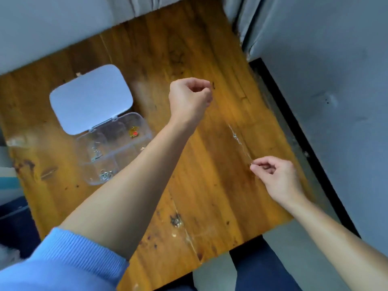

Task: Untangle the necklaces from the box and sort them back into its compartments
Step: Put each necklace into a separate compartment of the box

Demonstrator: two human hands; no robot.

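Note:
A thin silver necklace (236,138) is stretched in a blurred line above the wooden table (210,185), with a small pendant near its middle. My left hand (190,97) pinches the far end with its fingers closed. My right hand (273,175) pinches the near end. The clear plastic box (114,147) lies open at the left, its white lid (91,98) folded back. One far compartment holds a gold and red piece (134,131). Silver chains lie in a middle compartment (95,154) and a near one (105,175).
The table's right edge meets a black strip (294,127) and a grey wall. Grey fabric (63,22) runs along the far edge. My legs in dark blue trousers (262,269) show below the near edge. A small silver bit (176,220) lies on the wood near me.

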